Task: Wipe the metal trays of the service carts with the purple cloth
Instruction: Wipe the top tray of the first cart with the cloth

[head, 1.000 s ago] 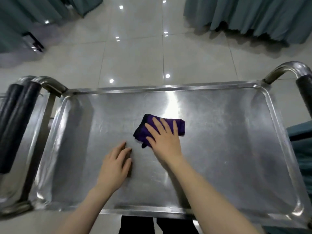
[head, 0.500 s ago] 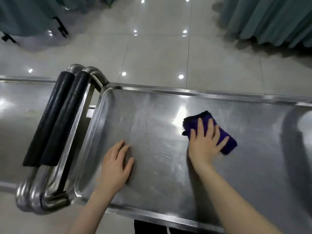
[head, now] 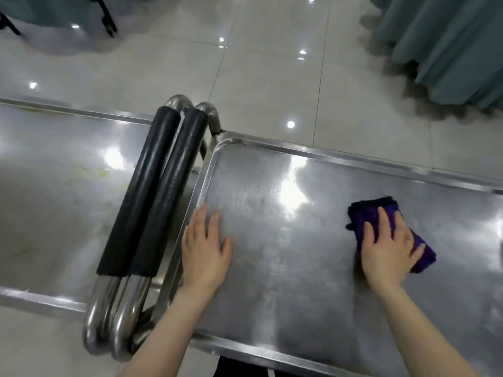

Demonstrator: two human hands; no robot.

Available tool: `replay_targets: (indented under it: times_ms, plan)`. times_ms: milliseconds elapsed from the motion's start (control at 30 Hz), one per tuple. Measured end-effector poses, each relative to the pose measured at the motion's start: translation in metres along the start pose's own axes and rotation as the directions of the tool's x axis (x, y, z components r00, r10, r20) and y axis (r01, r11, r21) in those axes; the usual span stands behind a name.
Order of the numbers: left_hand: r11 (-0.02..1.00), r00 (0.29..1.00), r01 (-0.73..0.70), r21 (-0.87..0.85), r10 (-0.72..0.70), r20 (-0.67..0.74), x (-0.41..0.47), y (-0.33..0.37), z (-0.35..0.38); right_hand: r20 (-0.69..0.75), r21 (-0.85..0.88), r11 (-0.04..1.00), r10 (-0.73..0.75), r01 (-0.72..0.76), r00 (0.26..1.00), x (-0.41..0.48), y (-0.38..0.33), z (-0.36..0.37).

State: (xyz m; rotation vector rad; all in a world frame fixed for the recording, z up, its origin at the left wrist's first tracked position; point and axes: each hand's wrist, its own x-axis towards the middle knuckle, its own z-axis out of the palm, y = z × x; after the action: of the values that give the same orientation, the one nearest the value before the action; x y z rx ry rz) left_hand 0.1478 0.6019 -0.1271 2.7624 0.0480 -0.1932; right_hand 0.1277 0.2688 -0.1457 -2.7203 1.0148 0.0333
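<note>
On the metal tray your flat right hand has slid the purple cloth sideways, left hand flat, wiping more.

Open room across tray; padded handles block left.

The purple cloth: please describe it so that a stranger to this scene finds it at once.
Of the two metal trays, take the right tray, beside the two black handles. On its right part, the right hand presses flat on a folded purple cloth. It is the only coloured, soft thing on the grey metal.
</note>
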Motion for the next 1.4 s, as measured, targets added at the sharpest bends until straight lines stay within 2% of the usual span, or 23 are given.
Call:
replay_targets:
  times_ms: [67,100,167,233,267,333,400,500,567,633,667,700,800,833,900,967,1000,1067,1133,1233,1300,1333,1400]
  plan:
    - [0.999,1.000,0.011,-0.051,-0.012,-0.015,-0.005,-0.003,0.000,-0.012,0.017,0.992,0.123,-0.123,0.992,-0.002,-0.017,0.002]
    - [0.997,1.000,0.018,-0.076,-0.019,-0.022,-0.007,-0.005,0.000,-0.016,0.027,0.992,0.126,-0.126,0.992,-0.007,-0.035,0.008]
    - [0.991,0.999,0.038,-0.132,-0.043,-0.033,-0.010,-0.008,-0.001,-0.005,0.017,1.000,-0.008,0.008,1.000,-0.024,-0.083,0.024]
    - [0.982,0.997,0.060,-0.182,-0.067,-0.032,-0.011,-0.011,-0.002,0.007,0.009,0.974,-0.225,0.225,0.974,-0.046,-0.137,0.042]
    - [0.979,0.997,0.061,-0.196,-0.070,-0.039,-0.011,-0.012,-0.003,0.015,0.009,0.939,-0.344,0.344,0.939,-0.057,-0.164,0.050]
    - [0.979,0.995,0.058,-0.195,-0.072,-0.064,-0.012,-0.013,-0.007,0.041,0.010,0.823,-0.568,0.568,0.822,-0.078,-0.209,0.063]
    - [0.981,0.990,0.075,-0.179,-0.094,-0.105,-0.011,-0.014,-0.012,0.082,0.040,0.700,-0.714,0.713,0.695,-0.091,-0.233,0.069]
    - [0.958,0.979,0.123,-0.259,-0.159,-0.124,-0.010,-0.015,-0.019,0.130,0.081,0.543,-0.837,0.836,0.531,-0.098,-0.212,0.066]
    - [0.958,0.982,0.114,-0.264,-0.149,-0.115,-0.009,-0.012,-0.019,0.146,0.059,0.423,-0.900,0.904,0.412,-0.103,-0.176,0.062]
    - [0.968,0.986,0.101,-0.228,-0.127,-0.105,-0.007,-0.008,-0.019,0.161,0.031,0.373,-0.918,0.927,0.364,-0.101,-0.148,0.058]
    - [0.972,0.987,0.100,-0.213,-0.125,-0.105,-0.005,-0.007,-0.019,0.159,0.024,0.396,-0.908,0.918,0.387,-0.090,-0.145,0.055]
    - [0.974,0.986,0.104,-0.203,-0.127,-0.103,-0.003,-0.006,-0.019,0.153,0.014,0.458,-0.880,0.889,0.450,-0.076,-0.149,0.053]
    - [0.975,0.988,0.107,-0.193,-0.125,-0.086,-0.003,-0.008,-0.016,0.106,0.010,0.744,-0.665,0.668,0.740,-0.017,-0.185,0.051]
    - [0.974,0.990,0.106,-0.198,-0.122,-0.072,-0.005,-0.011,-0.014,0.099,0.028,0.812,-0.582,0.583,0.807,0.000,-0.200,0.051]
    - [0.972,0.992,0.100,-0.214,-0.114,-0.053,-0.008,-0.018,-0.012,0.072,0.027,0.887,-0.461,0.460,0.884,0.016,-0.226,0.057]
    - [0.972,0.992,0.087,-0.219,-0.104,-0.069,-0.009,-0.020,-0.011,0.057,0.016,0.900,-0.436,0.436,0.898,0.002,-0.248,0.065]
    - [0.972,0.992,0.084,-0.220,-0.103,-0.076,-0.010,-0.020,-0.011,0.062,0.016,0.870,-0.493,0.493,0.868,-0.014,-0.252,0.068]
    - [0.972,0.990,0.087,-0.219,-0.108,-0.087,-0.012,-0.017,-0.012,0.087,0.025,0.705,-0.708,0.709,0.701,-0.053,-0.248,0.070]
    - [0.966,0.987,0.105,-0.237,-0.129,-0.090,-0.015,-0.012,-0.013,0.125,0.046,0.554,-0.829,0.831,0.546,-0.083,-0.222,0.068]
    - [0.962,0.987,0.114,-0.250,-0.139,-0.084,-0.024,-0.006,-0.011,0.167,0.041,0.498,-0.858,0.866,0.486,-0.104,-0.161,0.060]
    - [0.966,0.992,0.072,-0.248,-0.095,-0.080,-0.032,0.000,-0.007,0.181,0.009,0.499,-0.853,0.867,0.489,-0.091,-0.127,0.049]
    - [0.969,0.995,0.050,-0.244,-0.069,-0.071,-0.037,0.003,-0.005,0.180,-0.010,0.549,-0.821,0.836,0.542,-0.076,-0.115,0.043]
    - [0.976,0.998,-0.012,-0.219,-0.002,-0.060,-0.048,0.007,-0.002,0.153,-0.031,0.742,-0.658,0.669,0.737,-0.038,-0.106,0.033]
